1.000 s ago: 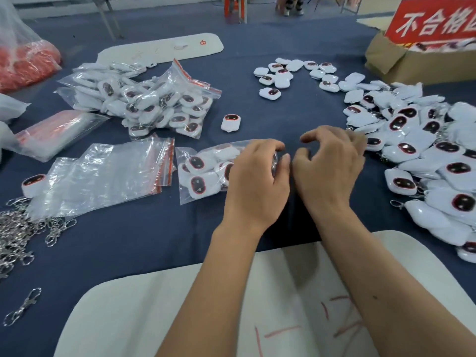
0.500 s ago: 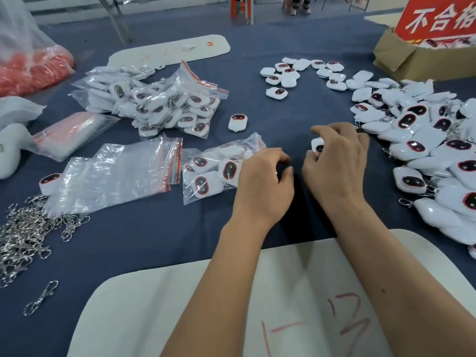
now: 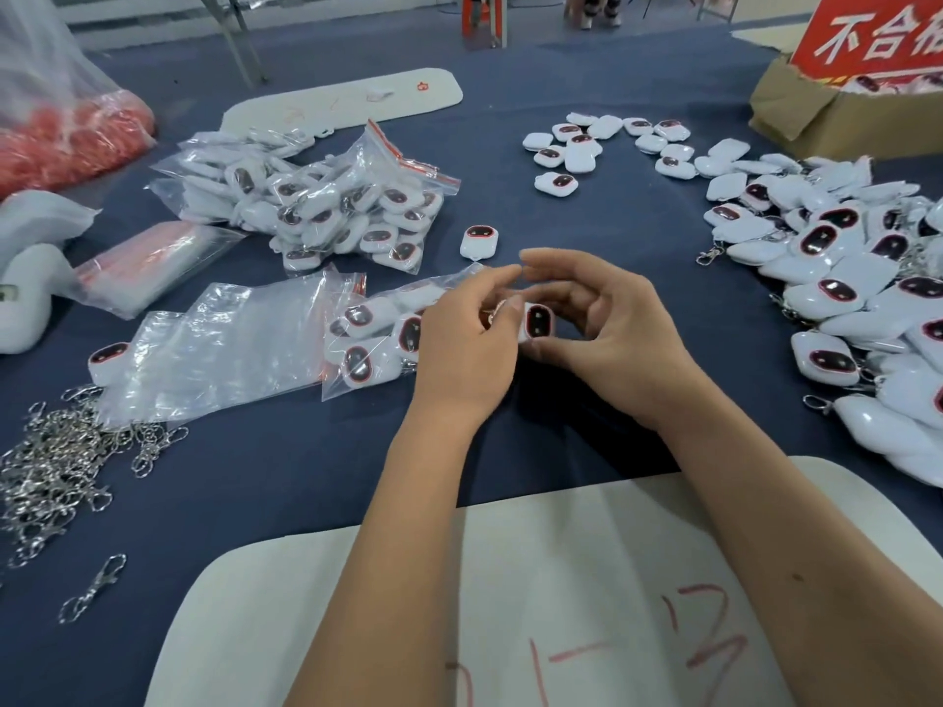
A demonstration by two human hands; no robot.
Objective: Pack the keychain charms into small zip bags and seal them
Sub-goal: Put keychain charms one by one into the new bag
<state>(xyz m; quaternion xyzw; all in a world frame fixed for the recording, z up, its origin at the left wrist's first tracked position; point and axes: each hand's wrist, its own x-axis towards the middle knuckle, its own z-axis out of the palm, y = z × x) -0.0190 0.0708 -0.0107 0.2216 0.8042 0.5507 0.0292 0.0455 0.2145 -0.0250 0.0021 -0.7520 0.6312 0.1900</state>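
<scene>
Far left: pile of metal clasps [image 3: 48, 466] on blue worktop [image 3: 286, 482], one lone clasp [image 3: 92, 588] nearer. Empty zip bags [image 3: 214, 354], stacked flat. Behind them, large bag [image 3: 331, 206] full of white charms, too many to count. Small zip bag [image 3: 377, 334], about four charms inside, mouth toward left hand [image 3: 467, 344]. Left hand fingers curled at charm edge; grasp unclear. Charm [image 3: 538, 321] between hands, upright, long axis vertical, dark face toward camera. Right hand [image 3: 612, 334] pinches it. Right: loose charm heap [image 3: 842, 278], uncounted.
</scene>
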